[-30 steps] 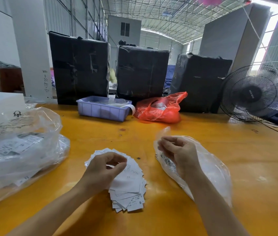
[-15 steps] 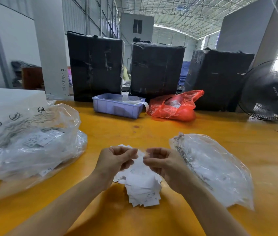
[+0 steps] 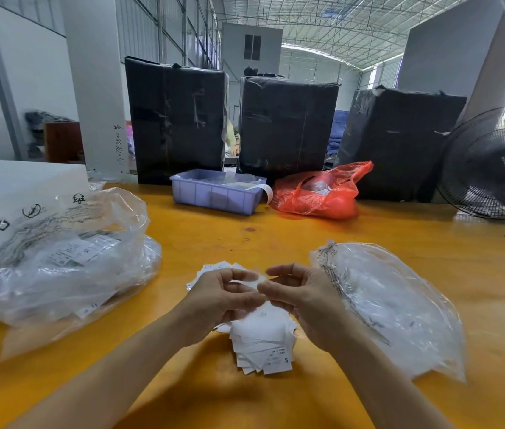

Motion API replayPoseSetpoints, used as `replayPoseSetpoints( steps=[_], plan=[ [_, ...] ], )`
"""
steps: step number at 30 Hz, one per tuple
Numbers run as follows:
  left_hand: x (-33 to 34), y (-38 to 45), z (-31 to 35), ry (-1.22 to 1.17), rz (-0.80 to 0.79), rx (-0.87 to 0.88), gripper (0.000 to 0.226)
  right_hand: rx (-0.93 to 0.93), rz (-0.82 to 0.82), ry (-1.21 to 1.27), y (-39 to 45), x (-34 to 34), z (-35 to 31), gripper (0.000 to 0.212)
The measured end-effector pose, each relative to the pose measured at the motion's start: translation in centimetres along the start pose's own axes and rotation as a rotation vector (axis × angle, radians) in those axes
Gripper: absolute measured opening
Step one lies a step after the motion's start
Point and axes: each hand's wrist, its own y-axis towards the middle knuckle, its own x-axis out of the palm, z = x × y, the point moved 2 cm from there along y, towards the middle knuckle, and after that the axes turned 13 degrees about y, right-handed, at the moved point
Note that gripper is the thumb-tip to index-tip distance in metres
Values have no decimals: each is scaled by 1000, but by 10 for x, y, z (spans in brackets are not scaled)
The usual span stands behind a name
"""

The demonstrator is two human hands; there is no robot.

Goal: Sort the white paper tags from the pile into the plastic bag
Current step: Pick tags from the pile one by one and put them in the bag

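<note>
Head view. At lower centre of the frame, both forearms reach in over a yellow table (image 3: 368, 239). The left hand (image 3: 220, 297) and right hand (image 3: 302, 300) meet above a pile of white paper tags (image 3: 263, 345), which lies on the table at lower centre; the nearest tag bears a printed "S". Both hands have curled fingers, and their fingertips come together around a blurred white paper tag (image 3: 246, 281); the left hand appears to pinch it, while whether the right hand grips it or only touches it cannot be told.

Just right of the right hand lies a clear plastic bag (image 3: 399, 308), flat on the table, with dark printed marks along its left edge; what it contains cannot be made out.

At the left of the frame sits a large clear bag (image 3: 59, 258) holding printed labels, partly over a white box (image 3: 13, 187). At upper centre stand a lilac plastic tray (image 3: 214, 196) and, beside it to the right, a red plastic bag (image 3: 319, 193). Behind these rise three black wrapped bundles (image 3: 177, 119). A black fan (image 3: 492, 168) stands at the right edge.
</note>
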Motion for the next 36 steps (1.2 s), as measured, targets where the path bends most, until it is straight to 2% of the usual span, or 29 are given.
replayPoseSetpoints(
  steps=[3,6,8,12,14,16,17,20,22,26,29,33,36],
  plan=[
    [-4,0,-2,-31,-19,-81,48,-30,56,27,1,-2,1,30],
    [-8,3,-3,-145,84,-120,27,-18,121,71,3,-5,0,27],
    [-10,5,-3,-248,165,-99,20,-1,96,41,2,-4,1,25],
    [-9,7,-3,-395,271,-23,10,-12,-33,-278,-3,5,7,23],
    [-12,8,-3,-410,334,9,5,-103,15,-418,-2,5,6,20],
    [-17,9,-3,-352,406,49,3,-228,54,-659,-1,-1,2,18],
    [-20,9,-4,-305,440,65,3,-252,21,-771,-1,-2,0,19],
    [-26,9,-6,-181,531,76,2,-114,-192,-915,-2,-2,6,36],
    [-28,10,-6,-139,562,79,7,-62,-260,-994,-1,2,12,45],
    [-28,10,-6,-81,544,89,17,-112,-257,-1045,1,0,11,38],
    [-26,10,-7,-47,524,81,17,-111,-334,-1098,0,-2,9,36],
    [-28,13,-9,-62,555,75,12,-154,-408,-1181,-2,0,6,22],
    [-29,14,-10,-107,571,60,8,-89,-395,-1176,-1,-1,8,42]
  ],
)
